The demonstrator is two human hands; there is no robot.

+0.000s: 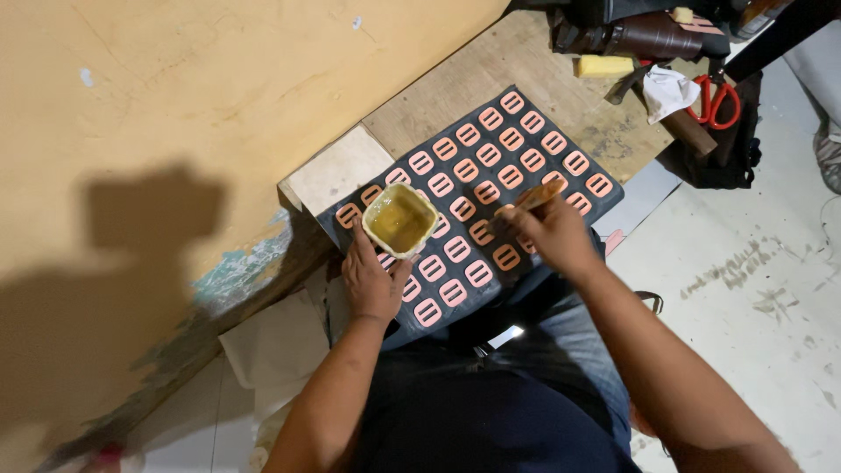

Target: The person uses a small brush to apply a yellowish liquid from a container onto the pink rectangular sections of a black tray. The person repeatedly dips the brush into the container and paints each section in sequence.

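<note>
A dark sheet (604, 203) lies across a wooden bench and my lap, covered with rows of several small pink slotted pieces (489, 154). My left hand (372, 278) grips the near side of a squarish yellowed cup (400, 220) holding amber liquid, set on the sheet's left part. My right hand (552, 235) is shut on a thin brush or stick (536, 196), its orange tip over the pink pieces in the middle of the sheet.
A yellow wall (175, 105) stands on the left. The wooden bench (491, 79) carries a pale tile (339, 168), a yellow block (603, 66), red-handled scissors (714, 98), a white rag (666, 90) and dark leather items (648, 35). Pale concrete floor (753, 280) lies to the right.
</note>
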